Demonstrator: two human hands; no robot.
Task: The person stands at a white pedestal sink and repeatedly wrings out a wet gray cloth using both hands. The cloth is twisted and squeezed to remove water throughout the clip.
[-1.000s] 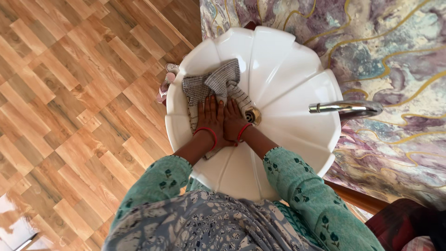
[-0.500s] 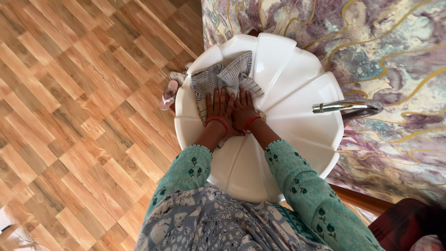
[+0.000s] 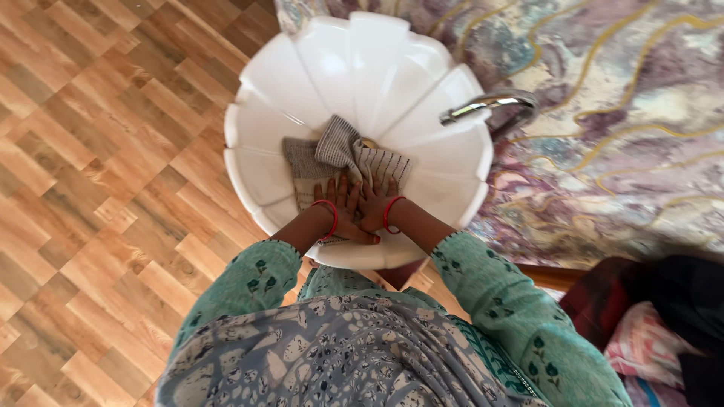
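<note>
Head view — left hand and right hand, grips flat and apart, pressing grey cloth — in white basin

Two hands — left hand, right hand — one grey cloth, one white basin, one tap, two red bangles.

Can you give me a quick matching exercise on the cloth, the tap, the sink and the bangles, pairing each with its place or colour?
Things:
1. cloth
2. tap
3. sink
4. bangles

Descriptions:
A. white, scalloped bowl
B. red, on both wrists
C. grey checked, pressed under both hands in the sink
D. silver metal, reaching over the sink's rim from the marbled side

Pairs: 1-C, 2-D, 3-A, 4-B
</note>
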